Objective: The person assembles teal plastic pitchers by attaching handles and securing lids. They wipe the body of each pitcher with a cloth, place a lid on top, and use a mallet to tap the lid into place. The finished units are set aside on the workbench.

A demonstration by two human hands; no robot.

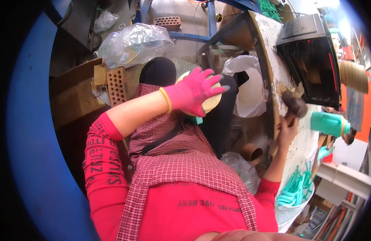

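My left hand, in a pink glove with grey fingertips, lies spread over a round cream-coloured piece on my lap. Its thumb is at the near edge and its fingers reach over the far side, gripping it. The palm hides most of the piece. A small teal part sticks out below it. At the right, my bare right hand is closed at the edge of the worktable. It grips what looks like a rubber mallet with a dark, rounded head; the handle is mostly hidden.
A black box-shaped appliance stands on the worktable, near a teal bottle-shaped container. Teal strips fill a white bucket at lower right. A white bag-lined container sits beside my knee. Bricks and clear plastic bags lie ahead.
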